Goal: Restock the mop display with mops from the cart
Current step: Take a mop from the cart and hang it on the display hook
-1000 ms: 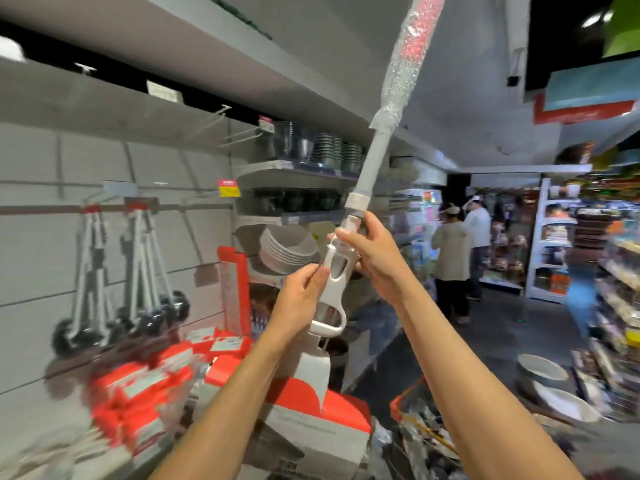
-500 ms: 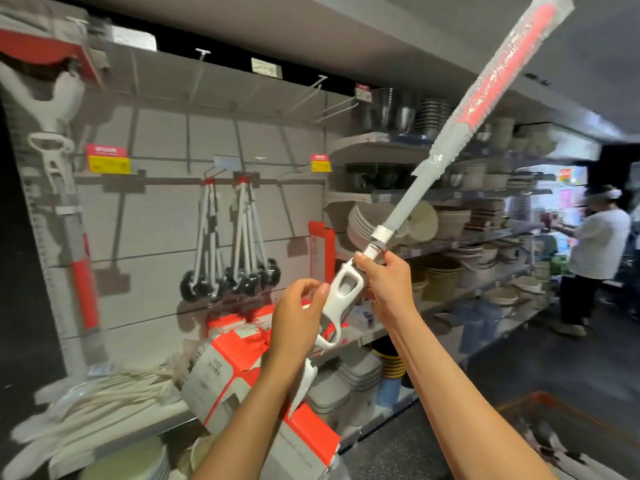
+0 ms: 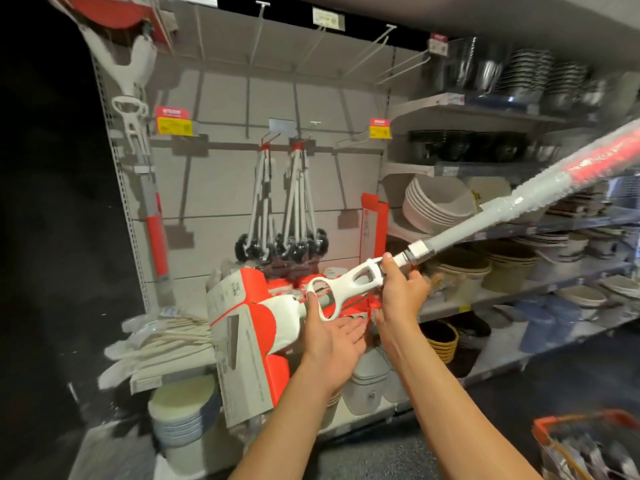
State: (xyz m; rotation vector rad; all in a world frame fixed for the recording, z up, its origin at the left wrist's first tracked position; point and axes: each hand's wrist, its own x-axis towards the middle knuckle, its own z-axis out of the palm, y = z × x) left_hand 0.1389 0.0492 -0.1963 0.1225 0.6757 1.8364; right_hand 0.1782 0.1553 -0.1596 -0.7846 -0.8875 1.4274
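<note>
While half a second ago the mop pointed steeply up toward the ceiling, it now lies much flatter across the front of the display, its wrapped red-and-white handle swung out past the right edge of the view. That reads as the person tipping it over so the head end can go up to a hook.

At the far left edge of the back panel one hung mop (image 3: 138, 133) is already in place, head at the top and red grip low, which suggests the orientation wanted. To its right, the long hooks (image 3: 367, 51) along the panel's top edge stand bare, so there is room. Below them a cluster of brushes (image 3: 287, 216) hangs from the middle rail.

Next comes the mop (image 3: 346, 284) being carried, its boxed head (image 3: 242, 341) low and left, in front of the shelf edge. The left hand (image 3: 332, 337) is spread, palm up under the white frame, with what looks like the thumb hooked through the oval loop; earlier its fingers were curled nearer the frame. The right hand (image 3: 401, 289) grips the frame's upper end just below the collar, as before.

At the lower right corner the orange cart (image 3: 585, 420) has come into view, with more stock blurred inside. I judge the hanging itself not yet begun.
</note>
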